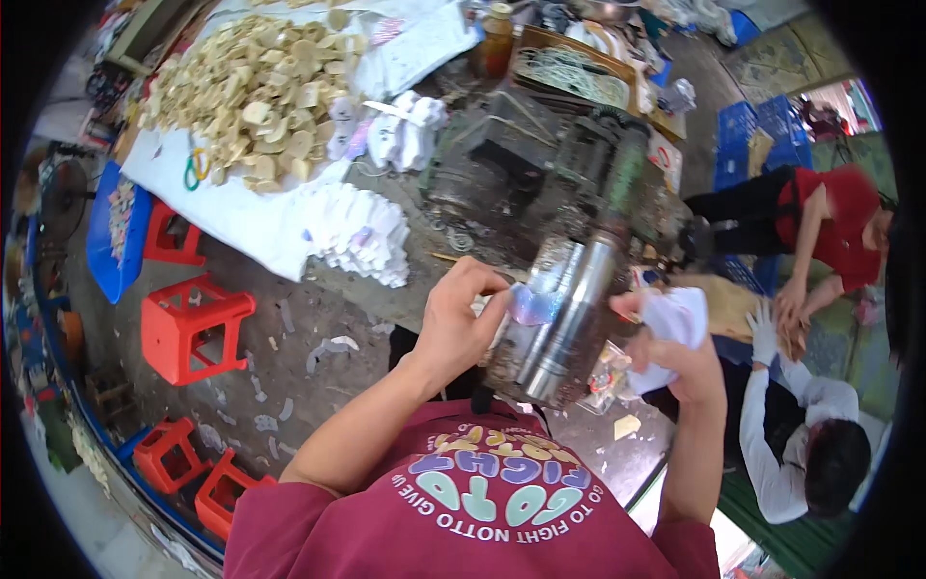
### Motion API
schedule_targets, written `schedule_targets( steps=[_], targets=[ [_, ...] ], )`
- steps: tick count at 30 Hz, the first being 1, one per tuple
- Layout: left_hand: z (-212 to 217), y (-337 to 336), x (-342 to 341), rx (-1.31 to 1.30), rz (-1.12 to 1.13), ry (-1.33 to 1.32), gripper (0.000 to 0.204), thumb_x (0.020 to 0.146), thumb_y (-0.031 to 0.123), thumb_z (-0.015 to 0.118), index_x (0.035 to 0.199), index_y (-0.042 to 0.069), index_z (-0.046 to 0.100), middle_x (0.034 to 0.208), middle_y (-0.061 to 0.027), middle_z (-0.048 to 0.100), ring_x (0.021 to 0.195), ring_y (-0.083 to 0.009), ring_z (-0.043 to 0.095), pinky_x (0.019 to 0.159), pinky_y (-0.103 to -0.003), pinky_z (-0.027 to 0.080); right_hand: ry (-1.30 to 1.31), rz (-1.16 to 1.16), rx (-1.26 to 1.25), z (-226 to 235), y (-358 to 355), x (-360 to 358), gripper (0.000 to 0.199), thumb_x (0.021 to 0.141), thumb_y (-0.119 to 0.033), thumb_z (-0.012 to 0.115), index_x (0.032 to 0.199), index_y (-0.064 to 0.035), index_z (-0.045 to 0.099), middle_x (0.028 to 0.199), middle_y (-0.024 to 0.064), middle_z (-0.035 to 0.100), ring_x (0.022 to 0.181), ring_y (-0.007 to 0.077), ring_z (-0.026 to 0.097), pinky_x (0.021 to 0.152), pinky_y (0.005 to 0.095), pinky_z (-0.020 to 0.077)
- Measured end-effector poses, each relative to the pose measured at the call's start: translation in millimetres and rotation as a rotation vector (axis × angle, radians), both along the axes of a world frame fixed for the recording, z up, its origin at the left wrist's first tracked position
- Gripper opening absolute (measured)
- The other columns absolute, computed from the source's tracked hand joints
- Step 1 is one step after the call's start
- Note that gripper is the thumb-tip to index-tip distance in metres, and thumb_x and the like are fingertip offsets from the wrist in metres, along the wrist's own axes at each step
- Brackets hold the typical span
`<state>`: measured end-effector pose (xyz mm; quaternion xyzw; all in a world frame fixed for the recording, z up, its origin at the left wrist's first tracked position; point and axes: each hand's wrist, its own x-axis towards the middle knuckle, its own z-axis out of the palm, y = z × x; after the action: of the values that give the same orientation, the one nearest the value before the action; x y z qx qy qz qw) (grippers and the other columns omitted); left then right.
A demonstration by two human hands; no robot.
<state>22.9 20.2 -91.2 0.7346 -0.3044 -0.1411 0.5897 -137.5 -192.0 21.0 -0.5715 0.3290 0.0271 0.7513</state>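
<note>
My left hand (461, 314) pinches the edge of a small shiny purple-blue piece (533, 306). That piece lies against two polished metal rollers (581, 307) at the near end of a dark, greasy machine (521, 159). To the right of the rollers, my right hand (680, 367) is closed on a white sheet-like piece (672, 323), slightly blurred. Its exact kind I cannot make out. Beyond my left hand, a stack of white pieces (357, 232) lies at the table edge.
Pale cut pieces (256, 101) are heaped on a white sheet at the far left. Red stools (193, 328) and a blue tub (118, 232) stand left. Two people, one in a red shirt (849, 217) and one in white sleeves (830, 400), are at the right. Scraps litter the floor.
</note>
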Motion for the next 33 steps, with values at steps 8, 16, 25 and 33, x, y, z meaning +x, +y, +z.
schedule_targets(
  steps=[8, 16, 25, 33],
  targets=[
    [-73.4, 145.5, 185.6, 0.445, 0.600, -0.707, 0.003, 0.078, 0.002, 0.065, 0.080, 0.003, 0.064, 0.079, -0.0130, 0.061, 0.075, -0.0330, 0.059, 0.067, -0.042, 0.046, -0.024, -0.006, 0.002, -0.4, 13.1, -4.0, 0.077, 0.066, -0.030, 0.075, 0.126, 0.0086, 0.047, 0.068, 0.0107, 0.059, 0.056, 0.0175, 0.058, 0.069, 0.0344, 0.0502],
    [-132.5, 187.4, 178.8, 0.774, 0.454, -0.788, 0.019, 0.076, 0.005, 0.063, 0.093, 0.010, 0.068, 0.105, -0.0123, 0.059, 0.101, -0.0315, 0.055, 0.088, -0.044, 0.041, -0.069, -0.068, 0.073, 4.0, 32.6, 12.2, 0.080, 0.063, -0.017, 0.078, 0.133, 0.0062, 0.045, 0.073, 0.0064, 0.060, 0.065, 0.0160, 0.060, 0.070, 0.0331, 0.0501],
    [70.4, 17.0, 13.2, -0.074, -0.321, 0.673, 0.008, 0.082, 0.007, 0.069, 0.088, 0.002, 0.067, 0.084, -0.0014, 0.065, 0.079, -0.0088, 0.059, 0.074, -0.025, 0.047, -0.155, 0.077, -0.207, 17.3, 68.5, 41.0, 0.081, 0.067, -0.006, 0.083, 0.138, -0.0016, 0.043, 0.120, 0.0043, 0.059, 0.108, 0.0099, 0.053, 0.096, 0.0269, 0.0410],
    [97.5, -8.6, -12.2, -0.300, -0.612, 1.006, 0.008, 0.090, 0.009, 0.064, 0.089, 0.000, 0.063, 0.080, -0.0009, 0.063, 0.071, -0.0050, 0.057, 0.062, -0.020, 0.046, -0.290, 0.183, 0.093, 14.5, 64.0, 24.8, 0.087, 0.065, -0.019, 0.088, 0.138, -0.0014, 0.044, 0.112, 0.0022, 0.060, 0.102, 0.0086, 0.054, 0.091, 0.0265, 0.0439]
  ],
)
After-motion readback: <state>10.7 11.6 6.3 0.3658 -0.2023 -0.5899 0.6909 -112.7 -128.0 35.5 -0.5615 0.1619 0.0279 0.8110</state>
